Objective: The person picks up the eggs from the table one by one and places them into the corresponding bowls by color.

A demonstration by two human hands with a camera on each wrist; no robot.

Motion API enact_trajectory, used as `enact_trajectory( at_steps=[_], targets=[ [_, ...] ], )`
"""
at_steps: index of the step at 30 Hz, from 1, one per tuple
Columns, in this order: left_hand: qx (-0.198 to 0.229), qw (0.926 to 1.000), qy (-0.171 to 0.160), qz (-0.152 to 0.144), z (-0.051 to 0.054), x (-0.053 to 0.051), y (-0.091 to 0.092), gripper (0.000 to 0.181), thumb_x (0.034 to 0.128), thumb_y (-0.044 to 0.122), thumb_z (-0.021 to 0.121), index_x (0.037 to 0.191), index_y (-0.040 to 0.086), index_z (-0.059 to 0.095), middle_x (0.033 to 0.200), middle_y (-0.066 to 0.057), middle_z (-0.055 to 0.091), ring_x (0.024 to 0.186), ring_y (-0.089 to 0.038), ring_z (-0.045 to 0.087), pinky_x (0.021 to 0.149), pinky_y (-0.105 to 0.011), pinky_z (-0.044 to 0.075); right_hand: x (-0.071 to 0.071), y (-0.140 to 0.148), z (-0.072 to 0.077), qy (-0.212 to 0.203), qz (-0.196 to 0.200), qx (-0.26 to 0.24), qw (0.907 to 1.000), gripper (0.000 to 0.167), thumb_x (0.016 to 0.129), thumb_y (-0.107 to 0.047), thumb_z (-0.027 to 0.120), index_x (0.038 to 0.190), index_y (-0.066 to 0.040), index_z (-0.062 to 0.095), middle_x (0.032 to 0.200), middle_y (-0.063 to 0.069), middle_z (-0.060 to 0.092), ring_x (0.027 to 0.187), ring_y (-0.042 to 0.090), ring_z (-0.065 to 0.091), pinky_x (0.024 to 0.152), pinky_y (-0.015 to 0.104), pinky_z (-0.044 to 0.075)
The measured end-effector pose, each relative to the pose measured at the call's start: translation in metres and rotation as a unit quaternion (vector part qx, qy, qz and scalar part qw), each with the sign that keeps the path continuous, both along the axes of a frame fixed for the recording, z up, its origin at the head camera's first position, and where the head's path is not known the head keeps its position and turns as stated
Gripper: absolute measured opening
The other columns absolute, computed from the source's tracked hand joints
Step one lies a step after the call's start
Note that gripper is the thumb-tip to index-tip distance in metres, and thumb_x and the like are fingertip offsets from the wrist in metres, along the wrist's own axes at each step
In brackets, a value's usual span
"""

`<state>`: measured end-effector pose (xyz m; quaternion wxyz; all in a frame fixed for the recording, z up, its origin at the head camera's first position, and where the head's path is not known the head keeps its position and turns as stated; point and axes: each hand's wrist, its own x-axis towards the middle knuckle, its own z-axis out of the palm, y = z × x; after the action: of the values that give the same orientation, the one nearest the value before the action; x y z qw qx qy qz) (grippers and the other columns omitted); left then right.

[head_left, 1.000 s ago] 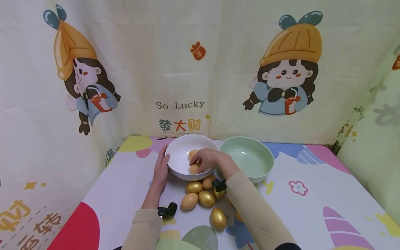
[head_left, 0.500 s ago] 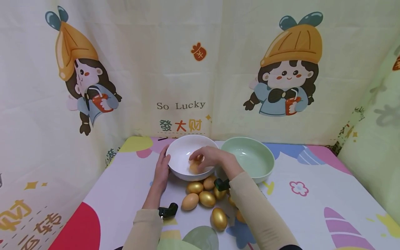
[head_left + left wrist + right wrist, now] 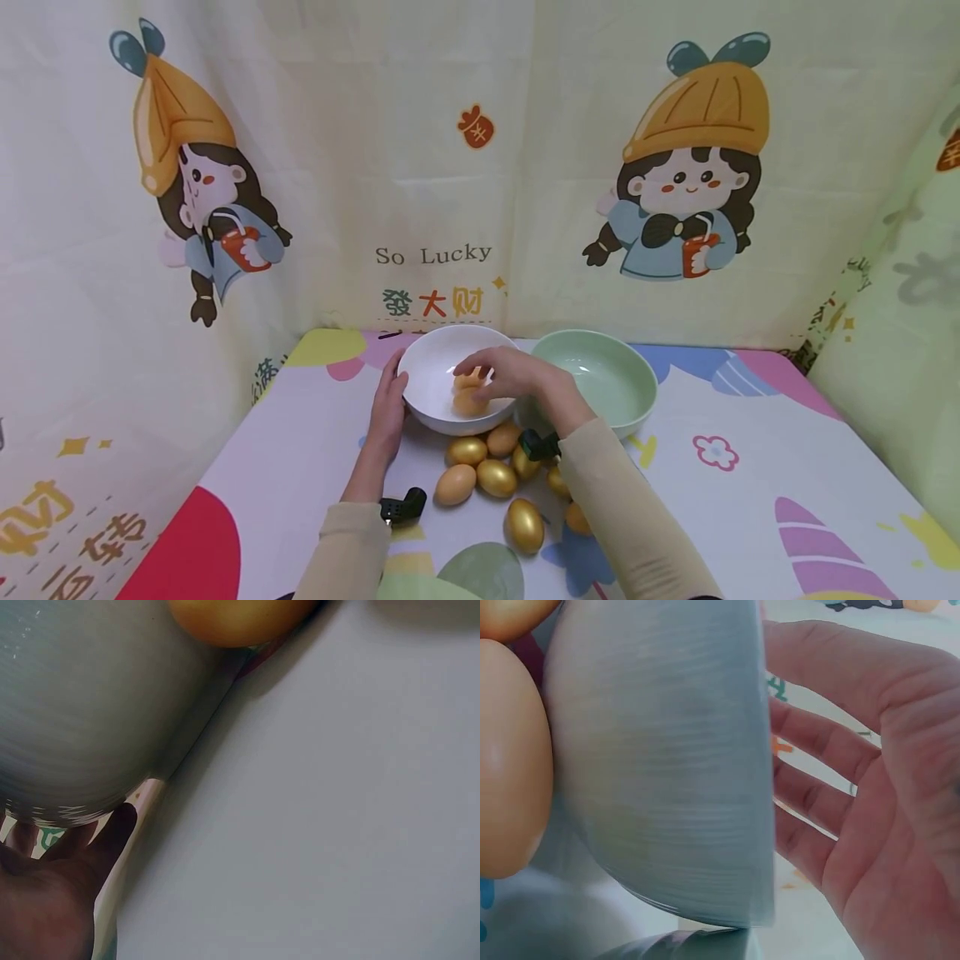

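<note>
A white bowl [image 3: 429, 367] stands at the back of the table, with two brown eggs [image 3: 469, 403] inside it. My left hand [image 3: 387, 412] rests against the bowl's left side, its fingers and thumb touching the outer wall, as the left wrist view also shows. Over the bowl's right rim reaches my right hand [image 3: 510, 372], fingers loosely bent above the eggs. In the right wrist view the bowl wall hides the fingertips of that hand [image 3: 870, 780], and a large brown egg [image 3: 511, 761] lies outside the bowl.
Right of the white bowl stands a light green bowl [image 3: 611, 387], partly behind my right wrist. In front lie several golden eggs [image 3: 525, 526] and brown eggs [image 3: 455, 485], some partly covered by my right forearm. A printed cloth [image 3: 555, 208] hangs behind the table.
My right hand has let go of a brown egg inside the white bowl; its fingers have loosened and risen slightly. The right forearm has shifted right, uncovering more eggs. My left hand stays put.
</note>
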<state>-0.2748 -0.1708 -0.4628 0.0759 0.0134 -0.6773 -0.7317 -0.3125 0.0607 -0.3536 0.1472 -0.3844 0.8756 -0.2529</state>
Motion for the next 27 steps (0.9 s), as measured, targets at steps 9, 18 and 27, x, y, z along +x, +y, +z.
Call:
enact_trajectory(
  at_steps=[9,18,27],
  targets=[
    [-0.010,0.9999,0.008,0.006,-0.001,-0.002,0.002,0.051,0.1088,0.038,0.036,0.159,0.030,0.030,0.161,0.006,0.030,0.138,-0.023,0.040,0.111,-0.048,0.038,0.013,0.006,0.010,0.021,0.026,-0.049,0.9982,0.040,0.094,-0.014,0.071,0.133,-0.009,0.065,0.129,0.008,0.064,0.116,0.033,0.058,0.099,0.045,0.049],
    [-0.019,0.9998,0.008,0.007,0.003,0.004,0.003,0.052,0.1083,0.039,0.036,0.159,0.030,0.030,0.162,0.006,0.029,0.139,-0.024,0.040,0.111,-0.050,0.038,0.029,0.008,0.012,0.021,0.067,-0.094,0.9930,0.041,0.094,-0.011,0.072,0.133,-0.001,0.063,0.127,0.014,0.065,0.113,0.035,0.060,0.097,0.048,0.051],
    [-0.023,0.9996,0.010,0.012,-0.002,0.001,0.003,0.051,0.1080,0.042,0.036,0.158,0.034,0.030,0.161,0.009,0.030,0.139,-0.022,0.039,0.110,-0.049,0.038,0.049,0.010,0.009,0.049,0.078,-0.091,0.9916,0.041,0.093,-0.016,0.074,0.133,-0.008,0.065,0.127,0.004,0.065,0.107,0.019,0.061,0.090,0.033,0.053]
  ],
)
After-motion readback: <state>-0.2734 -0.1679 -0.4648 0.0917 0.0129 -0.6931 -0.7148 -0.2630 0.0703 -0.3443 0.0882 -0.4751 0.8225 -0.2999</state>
